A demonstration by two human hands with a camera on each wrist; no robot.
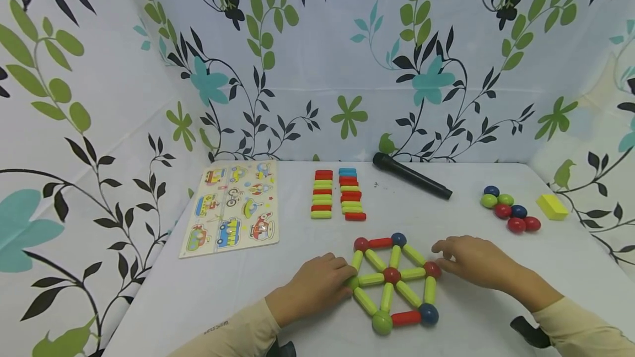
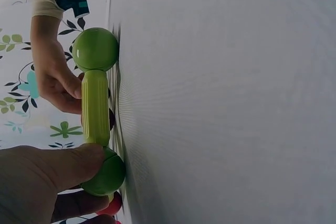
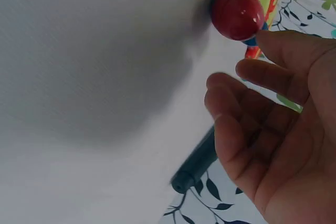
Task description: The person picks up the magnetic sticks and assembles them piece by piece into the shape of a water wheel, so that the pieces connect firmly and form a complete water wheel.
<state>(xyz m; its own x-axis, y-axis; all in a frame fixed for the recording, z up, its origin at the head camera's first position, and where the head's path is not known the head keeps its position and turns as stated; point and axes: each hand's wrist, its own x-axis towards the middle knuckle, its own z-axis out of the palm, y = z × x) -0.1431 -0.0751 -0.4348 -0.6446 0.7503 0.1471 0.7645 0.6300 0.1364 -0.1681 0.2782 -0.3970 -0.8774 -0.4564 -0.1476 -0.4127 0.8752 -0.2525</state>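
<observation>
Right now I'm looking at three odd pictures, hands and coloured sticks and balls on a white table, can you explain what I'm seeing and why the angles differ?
No machine here: a person works with two bare hands and wears three cameras. The wide picture comes from the head, looking down at the white table. The other two come from the wrists, so they sit very close and look tilted.

In the middle lies a flat frame of sticks and balls, a hexagon with spokes to a red ball. The left hand pinches the green ball at the frame's left corner. The right hand rests by the red ball at the right corner, fingers relaxed; whether it touches is unclear.

Further back: a vehicle puzzle board, two rows of spare sticks, a black cylinder, loose balls and a yellow block.
</observation>
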